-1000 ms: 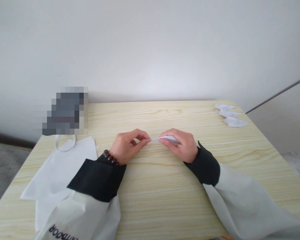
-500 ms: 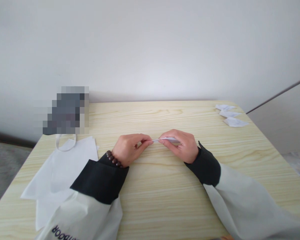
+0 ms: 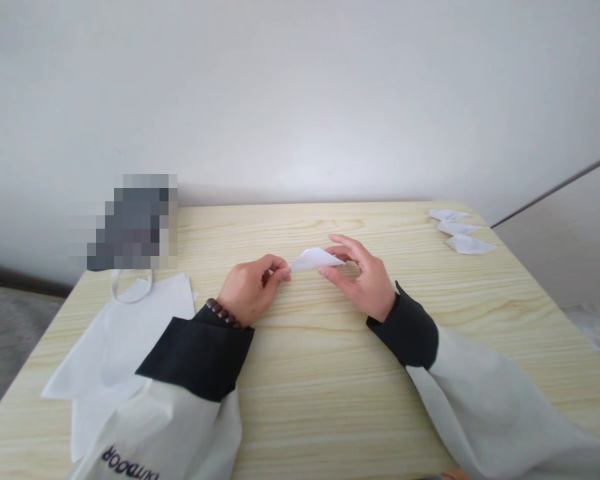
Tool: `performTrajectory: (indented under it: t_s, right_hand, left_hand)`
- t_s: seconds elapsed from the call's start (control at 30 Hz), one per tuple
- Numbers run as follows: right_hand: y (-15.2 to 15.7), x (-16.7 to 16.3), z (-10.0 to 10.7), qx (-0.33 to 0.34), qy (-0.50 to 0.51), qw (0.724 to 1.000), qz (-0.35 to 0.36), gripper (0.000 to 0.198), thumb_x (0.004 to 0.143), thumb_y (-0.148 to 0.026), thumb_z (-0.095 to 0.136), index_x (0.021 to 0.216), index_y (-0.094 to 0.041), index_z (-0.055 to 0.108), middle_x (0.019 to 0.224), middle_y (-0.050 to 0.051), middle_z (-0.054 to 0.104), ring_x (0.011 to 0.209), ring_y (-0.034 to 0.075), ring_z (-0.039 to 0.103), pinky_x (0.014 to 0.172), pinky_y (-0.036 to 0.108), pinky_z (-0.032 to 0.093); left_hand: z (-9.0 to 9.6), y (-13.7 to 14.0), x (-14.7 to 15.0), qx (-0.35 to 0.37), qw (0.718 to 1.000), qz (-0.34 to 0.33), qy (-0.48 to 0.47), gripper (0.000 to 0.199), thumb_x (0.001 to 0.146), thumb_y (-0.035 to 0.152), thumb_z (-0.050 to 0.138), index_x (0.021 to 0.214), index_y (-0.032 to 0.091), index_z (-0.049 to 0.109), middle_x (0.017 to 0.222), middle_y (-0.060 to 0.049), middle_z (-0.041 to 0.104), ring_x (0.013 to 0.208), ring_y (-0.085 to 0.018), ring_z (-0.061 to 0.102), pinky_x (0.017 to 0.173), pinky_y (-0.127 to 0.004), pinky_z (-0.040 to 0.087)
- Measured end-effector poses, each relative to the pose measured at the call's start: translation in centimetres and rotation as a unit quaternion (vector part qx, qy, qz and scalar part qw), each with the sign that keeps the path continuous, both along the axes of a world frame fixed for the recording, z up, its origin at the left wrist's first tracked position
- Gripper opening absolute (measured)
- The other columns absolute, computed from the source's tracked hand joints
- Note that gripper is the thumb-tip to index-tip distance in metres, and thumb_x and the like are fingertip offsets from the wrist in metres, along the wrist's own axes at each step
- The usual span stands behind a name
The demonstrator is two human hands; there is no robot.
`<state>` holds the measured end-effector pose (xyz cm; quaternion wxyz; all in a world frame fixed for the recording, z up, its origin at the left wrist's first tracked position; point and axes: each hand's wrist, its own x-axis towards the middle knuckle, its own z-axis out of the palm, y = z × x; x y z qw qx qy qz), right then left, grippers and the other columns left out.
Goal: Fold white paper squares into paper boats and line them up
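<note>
A small folded white paper piece (image 3: 314,259) with pointed ends is held just above the table, its broad face turned toward me. My left hand (image 3: 255,285) pinches its left tip between thumb and fingers. Around its right end is my right hand (image 3: 363,275), thumb at the lower edge and a finger at the upper edge, with the index finger raised away. The grip on this side looks loose. Three similar folded paper pieces, the nearest one (image 3: 470,245) among them, lie in a row at the far right of the table.
White paper sheets (image 3: 145,333) lie overlapping on the left of the wooden table (image 3: 330,387). A white ring-shaped band (image 3: 150,287) rests at their top, near a pixelated dark object (image 3: 133,223). The white wall (image 3: 300,100) stands behind the table.
The folded paper has turned from edge-on to show its broad face. My right hand has loosened and its index finger has lifted; my left hand has shifted slightly left.
</note>
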<state>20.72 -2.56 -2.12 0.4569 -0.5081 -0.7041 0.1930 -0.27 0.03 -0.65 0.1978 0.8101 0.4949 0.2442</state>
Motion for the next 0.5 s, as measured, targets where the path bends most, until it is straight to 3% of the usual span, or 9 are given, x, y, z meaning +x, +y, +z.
performTrajectory:
  t_s: [0.2, 0.37, 0.5]
  right_hand:
    - [0.33, 0.04, -0.19, -0.024, 0.008, 0.999, -0.033, 0.012, 0.081, -0.028, 0.058, 0.087, -0.019, 0.063, 0.078, 0.002, 0.069, 0.072, 0.015, 0.064, 0.070, 0.026, 0.050]
    - [0.21, -0.01, 0.08, -0.045, 0.019, 0.998, -0.038, 0.012, 0.080, -0.028, 0.059, 0.085, -0.018, 0.064, 0.076, 0.002, 0.070, 0.071, 0.015, 0.064, 0.069, 0.025, 0.050]
    - [-0.11, 0.03, 0.44, -0.057, 0.036, 0.998, 0.000, 0.018, 0.083, -0.030, 0.055, 0.093, -0.017, 0.062, 0.081, 0.004, 0.070, 0.072, 0.015, 0.064, 0.070, 0.026, 0.050]
  left_hand:
    - [0.18, -0.13, 0.18, -0.017, 0.999, 0.030, 0.012, 0.024, 0.084, 0.035, 0.045, 0.078, 0.019, 0.061, 0.051, 0.006, 0.053, 0.044, -0.009, 0.045, 0.052, -0.022, 0.034]
    - [0.28, -0.24, 0.26, -0.030, 0.999, 0.031, 0.023, 0.026, 0.084, 0.038, 0.045, 0.077, 0.019, 0.062, 0.048, 0.006, 0.050, 0.045, -0.010, 0.046, 0.051, -0.023, 0.033]
    - [0.52, -0.18, 0.27, -0.036, 0.998, 0.034, 0.031, 0.026, 0.085, 0.037, 0.044, 0.078, 0.019, 0.061, 0.050, 0.006, 0.051, 0.045, -0.010, 0.045, 0.052, -0.023, 0.033]
